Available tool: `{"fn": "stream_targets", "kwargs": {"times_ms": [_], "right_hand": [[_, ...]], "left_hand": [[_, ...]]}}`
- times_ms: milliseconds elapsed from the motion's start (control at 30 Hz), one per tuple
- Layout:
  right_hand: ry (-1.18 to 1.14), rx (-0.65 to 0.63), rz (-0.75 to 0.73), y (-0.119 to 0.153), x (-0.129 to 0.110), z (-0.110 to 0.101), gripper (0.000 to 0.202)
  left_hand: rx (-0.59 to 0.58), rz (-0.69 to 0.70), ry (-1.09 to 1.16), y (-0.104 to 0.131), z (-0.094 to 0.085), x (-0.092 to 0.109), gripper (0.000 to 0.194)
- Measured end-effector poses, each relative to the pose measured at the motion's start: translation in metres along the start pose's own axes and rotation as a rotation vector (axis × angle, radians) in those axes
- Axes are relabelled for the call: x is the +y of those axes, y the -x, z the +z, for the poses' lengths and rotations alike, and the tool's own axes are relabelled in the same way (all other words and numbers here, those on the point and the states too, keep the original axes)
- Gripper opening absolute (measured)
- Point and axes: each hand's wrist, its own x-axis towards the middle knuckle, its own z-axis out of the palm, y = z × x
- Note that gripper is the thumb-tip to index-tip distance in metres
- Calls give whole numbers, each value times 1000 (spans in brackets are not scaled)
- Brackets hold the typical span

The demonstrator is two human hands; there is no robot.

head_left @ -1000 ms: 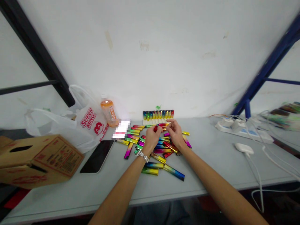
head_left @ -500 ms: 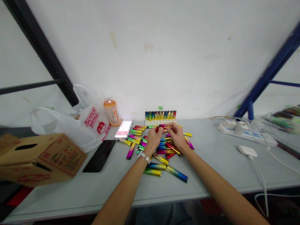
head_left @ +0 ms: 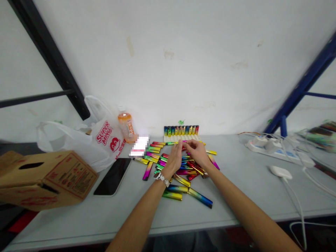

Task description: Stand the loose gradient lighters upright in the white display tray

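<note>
1. Looks partway along, judging by the layout: shows about ten upright lighters (head_left: 176, 131) side by side in a white holder (head_left: 168, 139), at the back of the table (head_left: 241, 192), close to the wall (head_left: 183, 70).
2. Leaves many loose lighters (head_left: 201, 198) lying flat at mixed angles, some crossing others; cannot be counted for overlap and covering fingers.
3. Cannot tell whether the holder has room for more; shows only a pale strip in front of the row.
4. Has the left hand (head_left: 174, 159) above the middle of the loose lighters, just in front of the holder, with fingers straight and close together; cannot tell whether anything is held there.
5. Has the right hand (head_left: 198, 153) just beside, with fingers bent inward and narrow, tips near the left fingertips; cannot tell about any small thing between.
6. Puts the upright lighters just beyond both hands, and the loose ones below, around and nearer the body.
7. Includes, well to the left, a phone (head_left: 112, 176), a box (head_left: 70, 175), a bag (head_left: 90, 147) and a bottle (head_left: 126, 127); to the right, a power strip (head_left: 280, 151) and a white plug (head_left: 280, 172) on a cable.
</note>
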Motion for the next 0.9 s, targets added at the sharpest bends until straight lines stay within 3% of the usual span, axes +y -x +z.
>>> {"fn": "stream_targets", "kwargs": {"times_ms": [167, 267, 400, 467, 667, 900], "right_hand": [[-65, -70, 58, -15, 4, -6, 37], [-56, -102, 39, -34, 5, -6, 33], [152, -71, -148, -70, 2, 1, 19], [346, -73, -240, -88, -1, 8, 12], [767, -158, -312, -123, -3, 30, 16], [926, -259, -273, -139, -1, 39, 21]], "left_hand": [[-28, -13, -52, -1, -11, -3, 58], [12, 12, -126, -3, -19, -6, 52], [212, 60, -361, -8, -27, -17, 41], [250, 92, -467, -9, -29, -23, 32], [109, 120, -674, -7, -33, -28, 16], [69, 83, -731, -5, -34, -26, 15]]}}
